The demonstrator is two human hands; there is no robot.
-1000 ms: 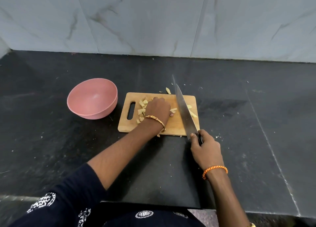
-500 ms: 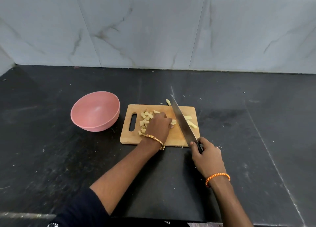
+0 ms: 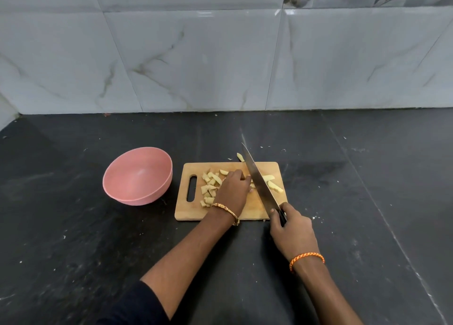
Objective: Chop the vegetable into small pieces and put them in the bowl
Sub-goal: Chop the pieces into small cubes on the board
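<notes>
Pink bowl [image 3: 137, 176] toward tabletop [image 3: 73, 239] left edge, just beside cutting board [image 3: 188, 210]; interior shows no veg, so transfer step not yet begun.

Board approx. mid-tabletop, handle slot on left end. Small cut pieces [image 3: 209, 186] heaped on board's left half, beside slot. Chopping judged partly done, maybe past halfway.

Left hand [image 3: 232, 190] on board centre, fingers curled down over veg next to the blade; exactly what is pinned under fingertips not visible. Gold bangle [image 3: 226, 210] at wrist.

Knife [image 3: 259, 180] lying diagonally across board, tip past board's far edge, blade just right of left-hand fingers. Whether edge touches the board or rides above it: cannot tell.

Long uncut strips [image 3: 272, 185] on board's right half, right of blade; these left to cut. One stray strip [image 3: 240, 156] off the board, on tabletop at board's far edge, near knife tip; needs collecting.

Right hand [image 3: 291, 229] off board's near-right corner, wrapped round knife handle, forefinger up toward blade heel. Orange thread band [image 3: 306, 259] on wrist.

Remaining, by judgement: cut right-side strips, gather all incl. stray, move to bowl.

Hidden/unclear: veg under left hand; handle mostly covered by grip; veg type not identifiable; small pale flecks on tabletop too small to classify; dark sleeve [image 3: 137, 305] cut off at frame bottom.
</notes>
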